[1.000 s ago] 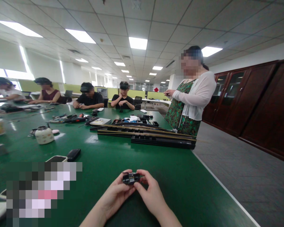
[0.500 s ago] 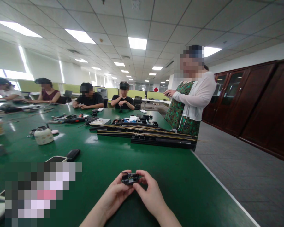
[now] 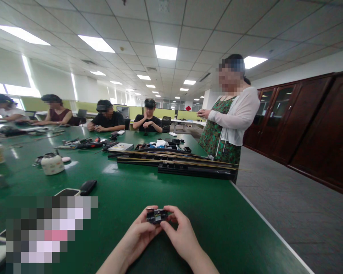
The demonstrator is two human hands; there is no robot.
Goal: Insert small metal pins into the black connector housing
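A small black device with an open housing (image 3: 157,215) is held up between both hands, just over the green table (image 3: 125,190). Its inner parts show, but they are too small to name. My left hand (image 3: 141,230) grips its left end, with the thumb along the lower edge. On the right end, my right hand (image 3: 178,228) pinches it between thumb and fingers. The undersides of the device and some fingertips are hidden.
Long black rails (image 3: 194,171) with thin brass-coloured rods lie ahead. To the left are a white jar (image 3: 52,163), a black case (image 3: 88,187) and several tools (image 3: 85,144). A person (image 3: 231,110) stands at the right edge; several others sit across the table.
Both hands keep their grip on the device, which has barely tilted. The standing person has shifted very slightly to the left.
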